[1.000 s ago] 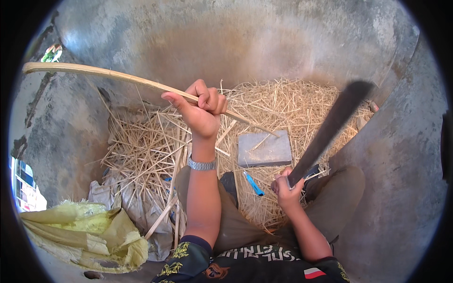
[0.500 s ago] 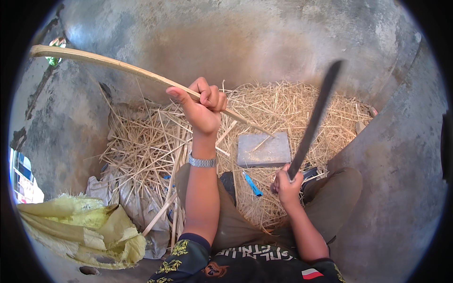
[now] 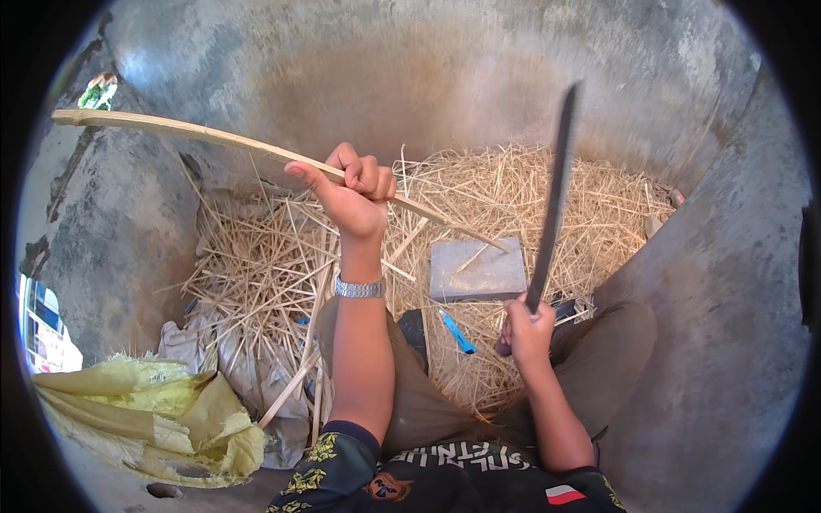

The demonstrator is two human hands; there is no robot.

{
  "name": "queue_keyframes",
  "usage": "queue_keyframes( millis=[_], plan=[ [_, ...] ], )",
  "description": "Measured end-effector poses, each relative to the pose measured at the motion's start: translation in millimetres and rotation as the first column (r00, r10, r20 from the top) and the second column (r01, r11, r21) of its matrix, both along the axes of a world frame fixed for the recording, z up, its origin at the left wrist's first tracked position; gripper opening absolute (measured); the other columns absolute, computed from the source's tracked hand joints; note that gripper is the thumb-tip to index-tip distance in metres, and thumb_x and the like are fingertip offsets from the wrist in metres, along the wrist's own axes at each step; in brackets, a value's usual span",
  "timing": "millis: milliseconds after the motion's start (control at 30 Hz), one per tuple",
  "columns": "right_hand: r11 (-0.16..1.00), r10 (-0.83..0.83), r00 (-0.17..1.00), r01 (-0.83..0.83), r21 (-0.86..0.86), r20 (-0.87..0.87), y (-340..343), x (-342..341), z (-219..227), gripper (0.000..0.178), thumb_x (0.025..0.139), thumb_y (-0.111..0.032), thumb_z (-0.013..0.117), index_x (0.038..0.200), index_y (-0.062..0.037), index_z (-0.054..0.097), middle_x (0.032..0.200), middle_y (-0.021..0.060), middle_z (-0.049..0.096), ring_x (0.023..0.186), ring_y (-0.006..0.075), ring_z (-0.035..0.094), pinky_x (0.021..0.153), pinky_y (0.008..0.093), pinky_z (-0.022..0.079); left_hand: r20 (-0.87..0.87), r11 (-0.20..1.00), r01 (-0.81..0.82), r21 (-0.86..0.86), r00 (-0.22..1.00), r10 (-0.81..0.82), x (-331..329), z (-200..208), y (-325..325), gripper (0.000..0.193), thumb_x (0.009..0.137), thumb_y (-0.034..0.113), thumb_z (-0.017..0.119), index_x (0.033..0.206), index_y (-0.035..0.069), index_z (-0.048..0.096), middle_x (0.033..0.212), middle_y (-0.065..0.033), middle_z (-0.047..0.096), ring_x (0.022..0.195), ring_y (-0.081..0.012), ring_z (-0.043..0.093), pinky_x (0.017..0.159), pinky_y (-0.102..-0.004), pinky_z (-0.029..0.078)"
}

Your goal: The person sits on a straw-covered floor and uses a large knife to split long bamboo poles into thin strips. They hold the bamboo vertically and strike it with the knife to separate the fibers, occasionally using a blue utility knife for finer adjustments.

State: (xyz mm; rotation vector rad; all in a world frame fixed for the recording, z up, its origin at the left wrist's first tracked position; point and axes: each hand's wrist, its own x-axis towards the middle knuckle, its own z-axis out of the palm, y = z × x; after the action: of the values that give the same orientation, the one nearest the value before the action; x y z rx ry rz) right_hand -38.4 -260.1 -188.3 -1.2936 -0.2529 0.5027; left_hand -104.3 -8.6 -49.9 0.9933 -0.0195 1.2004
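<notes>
A long pale strip of split bamboo (image 3: 205,134) slants across the view, its far-left end raised and its right tip over a grey block (image 3: 479,278). Around its middle, my left hand (image 3: 355,192) is closed, thumb stretched along it. My right hand (image 3: 526,331) grips the handle of a machete (image 3: 554,192), whose long dark blade points up and away, slightly blurred. Blade and bamboo are apart. The block lies flat amid the shavings, with a small loose sliver on top. I cannot tell whether the bamboo tip touches the block.
Straw-like bamboo shavings (image 3: 581,184) spread over the floor. A blue utility knife (image 3: 457,332) lies between my legs. Several bamboo strips (image 3: 312,329) rest left of my knee, near a torn yellow sack (image 3: 171,419). Concrete walls (image 3: 410,77) stand ahead and at both sides.
The machete blade has swung left and become more upright. My left hand has shifted slightly left, and the bamboo's far-left end has dropped a little.
</notes>
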Motion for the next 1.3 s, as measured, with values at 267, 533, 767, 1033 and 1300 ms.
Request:
queue_keyframes(
  millis=[267,533,767,1033,1300],
  plan=[
    [0.875,0.205,0.935,-0.307,-0.374,-0.289,2.6,-4.0,-51.2,0.028,0.085,-0.011,0.063,0.063,-0.0065,0.047,0.049,0.0024,0.043,0.036,0.0131,0.039,0.036,0.0306,0.031,-0.003,0.994,0.057,-0.093,0.998,-0.058,5.5,-3.7,0.5,0.076,0.083,0.091,0.025,0.063,0.018,0.024,0.047,0.0059,0.016,0.043,-0.0086,0.008,0.042,-0.0282,0.009],
    [0.985,-0.007,0.975,0.045,-0.169,0.221,-14.1,9.6,-17.1,0.021,0.083,-0.006,0.065,0.066,-0.0032,0.053,0.057,-0.0017,0.052,0.05,0.0057,0.045,0.047,0.0281,0.033,-0.018,0.984,0.168,-0.054,0.985,-0.169,29.4,-7.3,-24.5,0.074,0.087,0.088,0.023,0.063,0.018,0.024,0.046,0.0061,0.016,0.043,-0.0088,0.008,0.041,-0.0279,0.01],
    [0.972,0.083,0.995,-0.068,-0.226,0.058,-7.5,-7.8,-79.4,0.027,0.085,-0.01,0.062,0.061,-0.004,0.05,0.055,-0.0011,0.05,0.048,0.0098,0.048,0.046,0.0295,0.035,0.038,0.99,0.14,0.007,0.989,-0.14,24.7,2.2,-34.2,0.075,0.085,0.09,0.023,0.062,0.018,0.023,0.046,0.0058,0.015,0.043,-0.009,0.008,0.041,-0.0279,0.01],
    [0.843,0.199,0.912,0.027,-0.538,0.359,9.4,-8.0,-32.5,0.027,0.081,-0.02,0.062,0.073,0.0059,0.063,0.06,0.0206,0.062,0.052,0.0304,0.06,0.058,0.0421,0.049,0.15,0.977,0.06,0.206,0.984,-0.092,7.0,17.7,-48.9,0.073,0.089,0.086,0.022,0.061,0.019,0.024,0.045,0.006,0.018,0.041,-0.0085,0.01,0.037,-0.0274,0.01],
    [0.845,0.037,0.961,0.116,-0.521,0.274,15.7,37.5,-52.8,0.034,0.081,-0.024,0.064,0.072,0.0087,0.063,0.063,0.023,0.064,0.057,0.0346,0.064,0.059,0.0437,0.049,0.37,0.884,0.016,0.467,0.904,-0.213,-54.0,65.4,-88.9,0.069,0.091,0.083,0.029,0.064,0.019,0.026,0.047,0.0056,0.022,0.04,-0.0074,0.01,0.037,-0.0268,0.009]
  ],
)
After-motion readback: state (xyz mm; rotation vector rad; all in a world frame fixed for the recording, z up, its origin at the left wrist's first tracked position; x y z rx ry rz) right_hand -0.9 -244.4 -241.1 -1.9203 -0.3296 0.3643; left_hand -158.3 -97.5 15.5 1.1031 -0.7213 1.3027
